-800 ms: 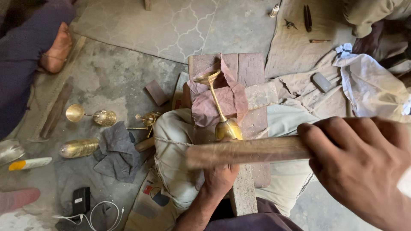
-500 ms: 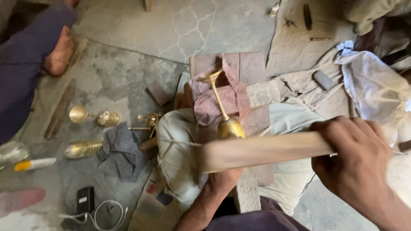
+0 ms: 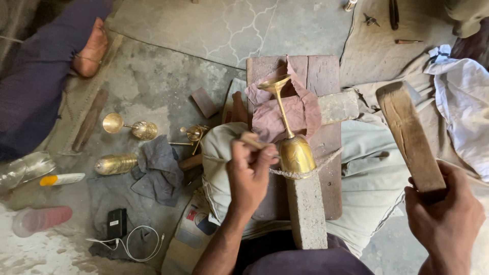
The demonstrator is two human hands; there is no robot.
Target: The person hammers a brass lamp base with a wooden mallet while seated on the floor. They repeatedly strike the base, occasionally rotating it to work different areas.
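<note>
Head view showed the left hand [image 3: 249,175] pinching a small punch [image 3: 253,141] against the brass goblet [image 3: 296,153], while the right hand [image 3: 445,219] gripped a raised wooden mallet [image 3: 410,137], so the blow needed good aim.

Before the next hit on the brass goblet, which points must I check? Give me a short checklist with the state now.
1. Brass goblet lies on wooden block, rope across bowl: ok.
2. Left hand holds punch tool tip at goblet bowl: ok.
3. Right hand grips wooden mallet, raised clear: ok.
4. Rope tight: cannot tell.
5. Cloth cushions stem: ok.
</note>
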